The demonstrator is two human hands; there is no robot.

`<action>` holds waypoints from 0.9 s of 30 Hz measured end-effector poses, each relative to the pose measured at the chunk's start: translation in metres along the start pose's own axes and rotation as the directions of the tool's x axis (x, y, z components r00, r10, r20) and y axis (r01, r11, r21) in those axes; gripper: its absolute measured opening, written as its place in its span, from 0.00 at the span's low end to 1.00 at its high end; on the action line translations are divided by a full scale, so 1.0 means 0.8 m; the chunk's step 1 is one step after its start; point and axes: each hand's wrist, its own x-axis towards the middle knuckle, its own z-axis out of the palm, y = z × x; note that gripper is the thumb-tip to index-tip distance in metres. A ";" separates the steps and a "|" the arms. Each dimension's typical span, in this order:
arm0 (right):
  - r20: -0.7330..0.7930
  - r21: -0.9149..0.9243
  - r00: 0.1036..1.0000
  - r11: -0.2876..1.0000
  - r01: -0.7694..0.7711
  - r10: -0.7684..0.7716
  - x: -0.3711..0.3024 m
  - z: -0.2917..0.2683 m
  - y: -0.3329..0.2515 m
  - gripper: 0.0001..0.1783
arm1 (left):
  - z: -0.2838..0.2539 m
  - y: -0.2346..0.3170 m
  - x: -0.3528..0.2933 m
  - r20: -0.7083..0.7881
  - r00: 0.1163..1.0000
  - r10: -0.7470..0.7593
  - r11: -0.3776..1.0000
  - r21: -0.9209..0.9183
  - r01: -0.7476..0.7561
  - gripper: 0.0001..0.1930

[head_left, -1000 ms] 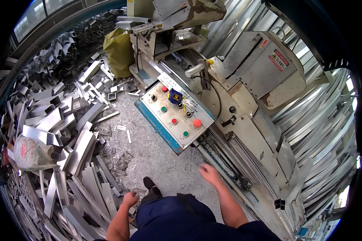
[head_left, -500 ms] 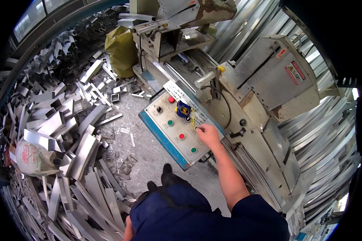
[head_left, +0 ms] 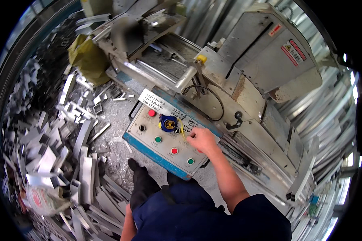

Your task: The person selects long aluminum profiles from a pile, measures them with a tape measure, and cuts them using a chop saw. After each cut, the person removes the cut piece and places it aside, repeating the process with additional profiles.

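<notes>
My right hand is over a control panel with a blue edge. Its fingers are pinched together at the panel face, and what lies between them is hidden. Just left of the fingertips a yellow cord hangs beside a black knob. A blue tape measure lies on the panel. Red and green buttons and another black knob are set around it. Low on the left, my left arm hangs beside my leg, its fingers hidden.
Behind the panel stands a cutting machine with a large grey guard and a black lever. Metal offcuts heap up on the left, near a white sack and a yellow bag. Long profiles are stacked at right.
The view has shifted, so the panel and machine sit further left in the picture. My right hand stays pinched at the same part of the panel. One foot has stepped to the left.
</notes>
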 end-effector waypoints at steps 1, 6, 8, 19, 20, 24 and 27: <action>0.021 0.027 0.999 0.999 -0.046 0.045 0.000 -0.006 -0.004 0.10 | -0.012 0.007 0.022 0.024 0.999 0.025 0.999 0.031 -0.026 0.23; -0.133 -0.031 0.991 0.999 -0.019 0.015 0.000 0.022 -0.003 0.10 | -0.098 0.041 0.127 0.157 0.978 0.137 0.960 0.222 -0.170 0.23; -0.180 -0.039 0.983 0.999 -0.037 0.029 -0.010 0.028 -0.006 0.10 | -0.141 0.063 0.174 0.218 0.958 0.188 0.916 0.314 -0.251 0.23; -0.471 0.009 0.857 0.973 -0.232 0.209 -0.035 0.054 -0.055 0.18 | -0.254 0.460 0.314 0.335 0.735 0.590 0.534 0.521 -0.666 0.19; -0.489 0.002 0.849 0.974 -0.226 0.198 -0.035 0.056 -0.055 0.19 | -0.239 0.503 0.310 0.311 0.684 0.660 0.517 0.472 -0.714 0.18; -0.461 -0.083 0.885 0.990 -0.112 0.061 -0.035 0.054 -0.059 0.25 | -0.145 0.617 0.292 0.197 0.677 0.709 0.687 0.025 -0.727 0.22; -0.533 -0.111 0.846 0.993 -0.050 -0.017 -0.047 0.027 -0.053 0.28 | -0.108 0.655 0.265 0.176 0.799 0.575 0.810 -0.266 -0.523 0.24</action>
